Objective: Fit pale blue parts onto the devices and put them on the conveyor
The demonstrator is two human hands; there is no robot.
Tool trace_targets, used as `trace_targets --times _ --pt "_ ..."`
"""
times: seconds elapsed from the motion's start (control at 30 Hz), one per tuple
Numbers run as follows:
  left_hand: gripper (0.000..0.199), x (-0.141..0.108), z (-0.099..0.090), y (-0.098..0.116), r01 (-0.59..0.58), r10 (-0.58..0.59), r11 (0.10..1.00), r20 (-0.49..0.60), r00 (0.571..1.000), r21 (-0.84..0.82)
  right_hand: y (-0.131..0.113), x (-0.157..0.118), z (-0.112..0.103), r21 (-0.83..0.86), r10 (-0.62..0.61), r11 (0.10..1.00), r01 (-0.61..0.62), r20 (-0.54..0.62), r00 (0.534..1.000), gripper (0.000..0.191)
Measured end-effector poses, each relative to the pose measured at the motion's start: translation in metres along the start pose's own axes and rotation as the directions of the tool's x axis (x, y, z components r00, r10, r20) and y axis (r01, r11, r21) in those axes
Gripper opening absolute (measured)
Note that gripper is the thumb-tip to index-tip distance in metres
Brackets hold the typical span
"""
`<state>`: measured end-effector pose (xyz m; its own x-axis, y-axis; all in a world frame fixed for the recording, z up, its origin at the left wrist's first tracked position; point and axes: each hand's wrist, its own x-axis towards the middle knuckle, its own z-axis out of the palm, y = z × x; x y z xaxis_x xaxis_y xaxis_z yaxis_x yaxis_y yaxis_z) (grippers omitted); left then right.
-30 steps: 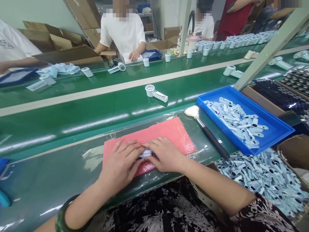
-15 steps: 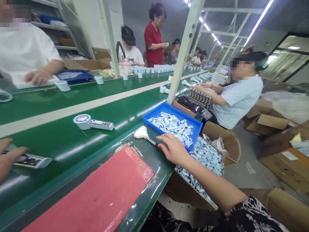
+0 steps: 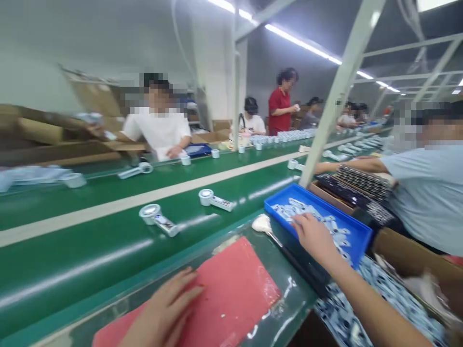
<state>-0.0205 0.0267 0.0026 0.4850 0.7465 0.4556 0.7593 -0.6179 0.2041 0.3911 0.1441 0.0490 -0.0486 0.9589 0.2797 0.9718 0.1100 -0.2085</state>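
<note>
My left hand point(image 3: 168, 306) lies over the red mat point(image 3: 237, 284), fingers stretched out and holding nothing I can see. At the near edge of the blue tray point(image 3: 278, 219), my right hand point(image 3: 316, 241) reaches in over small light-blue plastic parts point(image 3: 294, 207). Its fingers look slightly parted, and no part shows between them. Beside that hand lies a tool point(image 3: 289, 255) with a black handle, a metal shaft and a white padded-looking head. Two light-blue pieces, each with a round head and a handle, rest on the green belt: a nearer one point(image 3: 150, 214) and a farther one point(image 3: 207, 196).
A box of light-blue parts point(image 3: 383, 299) stands below the tray at right. A slanted white post point(image 3: 334, 101) rises behind the tray. A co-worker in light blue point(image 3: 430, 193) sits at right; one in white point(image 3: 157, 130) sits across the belt point(image 3: 90, 250).
My left hand has moved from a piece on the belt onto the red mat. My right hand has gone from the tool's handle to the tray. The view has turned left.
</note>
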Motion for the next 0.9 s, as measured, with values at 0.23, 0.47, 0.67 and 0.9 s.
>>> trace_targets --times 0.23,0.47,0.67,0.9 --pt "0.057 -0.004 0.018 0.021 0.521 -0.557 0.619 0.139 0.819 -0.588 -0.155 -0.032 0.033 0.631 -0.605 0.683 0.368 0.206 0.769 0.024" --pt "0.043 -0.002 0.011 0.014 0.543 -0.695 0.412 0.133 0.706 -0.732 -0.209 -0.035 0.072 0.87 -0.666 0.479 0.118 0.272 0.694 0.017" --pt "0.034 -0.002 0.011 0.012 0.566 -0.674 0.378 0.201 0.71 -0.732 -0.194 -0.038 0.076 0.841 -0.692 0.503 0.199 0.254 0.675 0.021" --pt "0.037 0.005 0.003 0.017 0.625 -0.67 0.441 0.227 0.707 -0.644 -0.197 -0.035 0.067 0.66 -0.735 0.615 0.43 0.283 0.617 0.02"
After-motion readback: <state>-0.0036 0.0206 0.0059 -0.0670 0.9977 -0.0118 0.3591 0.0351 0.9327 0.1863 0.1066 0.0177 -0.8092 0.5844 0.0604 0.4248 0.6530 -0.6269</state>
